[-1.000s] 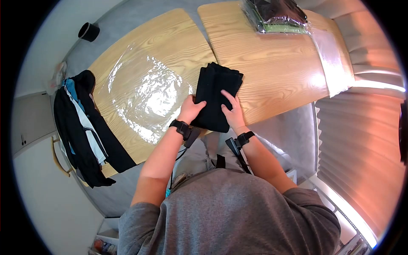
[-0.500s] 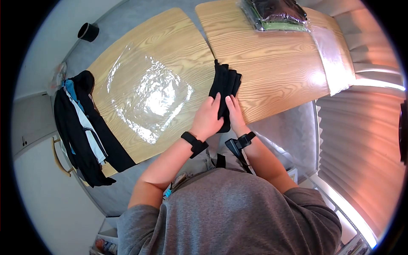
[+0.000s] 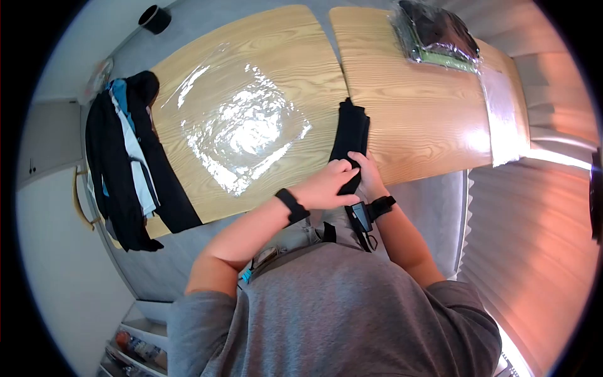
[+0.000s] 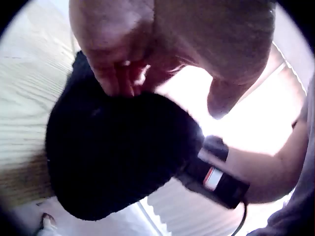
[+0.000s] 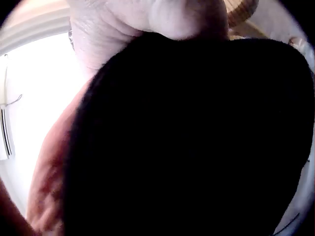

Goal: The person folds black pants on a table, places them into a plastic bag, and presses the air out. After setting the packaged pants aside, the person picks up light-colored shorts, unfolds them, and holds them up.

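A thick folded black garment [image 3: 350, 135] is held at the front edge of the table, its far end over the tabletop and its near end towards the body. The left hand [image 3: 330, 183] reaches across and grips its near part, with curled fingers [image 4: 118, 81] against the dark cloth [image 4: 123, 152] in the left wrist view. From the other side the right hand [image 3: 370, 178] holds the bundle, its fingers partly hidden by the left hand and the cloth. In the right wrist view the black cloth fills most of the picture below the right hand [image 5: 147, 19].
A clear plastic bag [image 3: 248, 129] lies flat on the wooden table [image 3: 295, 38]. Black, white and blue clothes [image 3: 129, 163] drape over the left end. Bagged clothing [image 3: 440, 38] sits at the back right, near another plastic sheet [image 3: 499, 113]. A black bin [image 3: 154, 20] stands behind.
The garment has gone from lying broad and flat to a narrower bundle. The left hand has moved rightward over its near end, close to the right hand. The head view has shifted slightly.
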`<state>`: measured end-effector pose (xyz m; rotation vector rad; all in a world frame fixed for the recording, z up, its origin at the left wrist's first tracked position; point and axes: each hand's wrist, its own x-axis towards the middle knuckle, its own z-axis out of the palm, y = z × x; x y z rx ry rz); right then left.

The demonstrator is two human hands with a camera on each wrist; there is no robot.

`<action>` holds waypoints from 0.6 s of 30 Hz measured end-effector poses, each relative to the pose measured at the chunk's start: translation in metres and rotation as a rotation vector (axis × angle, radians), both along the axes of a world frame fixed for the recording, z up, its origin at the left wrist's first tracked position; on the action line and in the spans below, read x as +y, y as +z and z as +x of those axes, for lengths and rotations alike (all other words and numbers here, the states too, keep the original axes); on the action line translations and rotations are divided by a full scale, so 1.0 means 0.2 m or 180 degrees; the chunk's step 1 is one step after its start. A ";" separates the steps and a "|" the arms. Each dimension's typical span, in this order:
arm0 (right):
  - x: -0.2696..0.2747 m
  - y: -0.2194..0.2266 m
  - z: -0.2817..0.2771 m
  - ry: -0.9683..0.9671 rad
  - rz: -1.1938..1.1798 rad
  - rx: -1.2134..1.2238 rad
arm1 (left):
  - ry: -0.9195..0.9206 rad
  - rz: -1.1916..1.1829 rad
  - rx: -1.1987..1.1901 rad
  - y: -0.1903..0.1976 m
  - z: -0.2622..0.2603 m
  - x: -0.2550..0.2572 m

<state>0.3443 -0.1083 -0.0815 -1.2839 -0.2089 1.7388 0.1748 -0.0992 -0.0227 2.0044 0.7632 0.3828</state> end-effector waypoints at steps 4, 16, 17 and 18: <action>0.02 0.11 0.00 -0.0076 0.0132 -0.0537 | 0.1084 -0.0053 0.0296 0.01 -0.42 -0.04; -0.04 0.20 -0.06 0.0644 0.0848 -0.2606 | 0.1715 0.1130 0.2240 -0.34 -0.91 -0.31; -0.05 0.21 -0.08 0.0664 0.0849 -0.2620 | 0.1732 0.1116 0.2228 -0.35 -0.91 -0.30; -0.05 0.21 -0.11 0.0833 0.0897 -0.2620 | 0.1864 0.1044 0.2155 -0.35 -0.90 -0.29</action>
